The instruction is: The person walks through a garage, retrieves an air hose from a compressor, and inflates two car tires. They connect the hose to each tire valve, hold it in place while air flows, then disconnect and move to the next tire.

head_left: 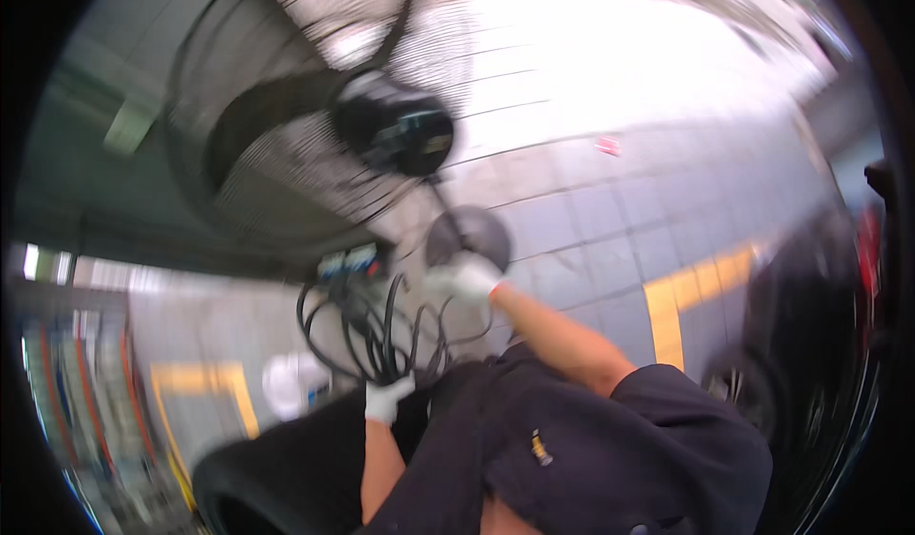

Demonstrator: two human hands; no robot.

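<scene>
My left hand [389,400], in a white glove, is closed round a bundle of looped black cable or hose [367,330] low in front of me. The loops stand up above the fist and spread to both sides. My right arm reaches forward, and its white-gloved right hand [469,278] is smeared by motion, its fingers unreadable. That hand overlaps the near edge of a round dark base [488,235]. From the base a thin pole leads up to a large black caged fan [396,121]. Whether the right hand touches the pole or base I cannot tell.
A dark tyre [276,468] lies at lower left, beside a white rounded object [286,384]. A dark vehicle [805,316] stands at the right. Yellow floor lines [701,282] mark the tiles. Blurred racks [86,392] are at far left. A small red item [607,145] lies ahead.
</scene>
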